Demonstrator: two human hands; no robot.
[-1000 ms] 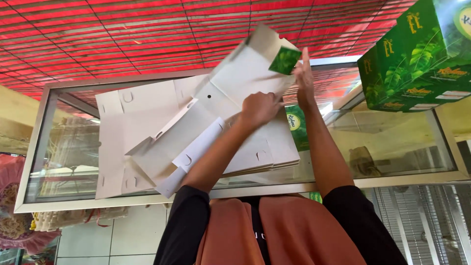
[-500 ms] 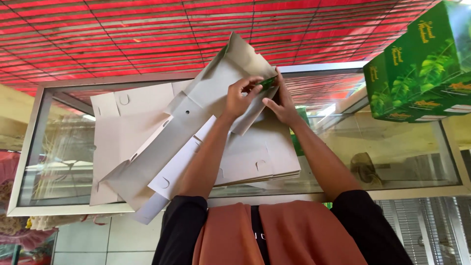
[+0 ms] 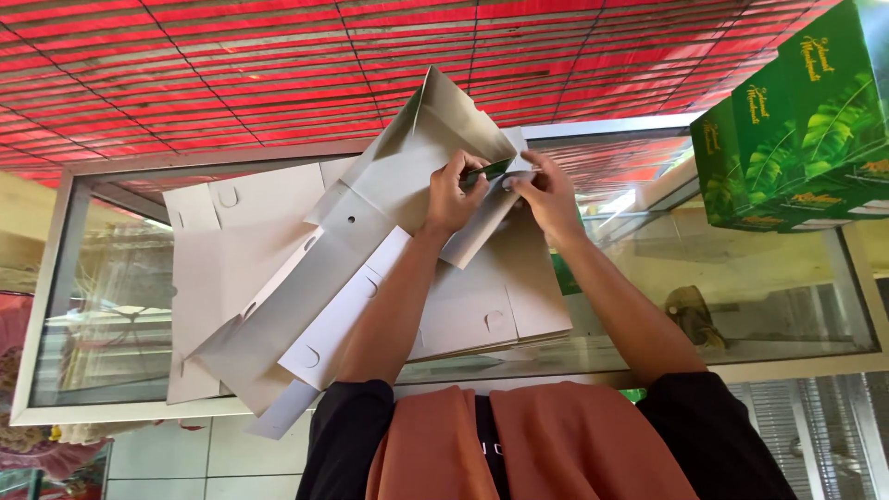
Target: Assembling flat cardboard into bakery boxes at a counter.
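I hold a partly folded cardboard box blank (image 3: 398, 176), grey-white inside and green outside, tilted up over a glass counter top (image 3: 769, 306). My left hand (image 3: 454, 190) pinches a side flap near the blank's upper corner. Close beside it, my right hand (image 3: 546, 190) grips the neighbouring flap, and a sliver of the green outer face shows between the two hands. The far end of the blank stands up as two raised walls. Its lower end rests on a stack of flat blanks (image 3: 241, 250).
Several flat grey-white blanks lie spread over the glass counter, framed in metal (image 3: 56, 250). Finished green boxes with a leaf pattern (image 3: 806, 120) are stacked at the right. A red slatted surface (image 3: 231, 65) lies beyond the counter. Pale tiles (image 3: 176, 454) show at the lower left.
The blank was lifted off the stack and its end walls folded upright. Both hands came together at the upper corner; the right hand, stretched out flat before, now pinches a flap.
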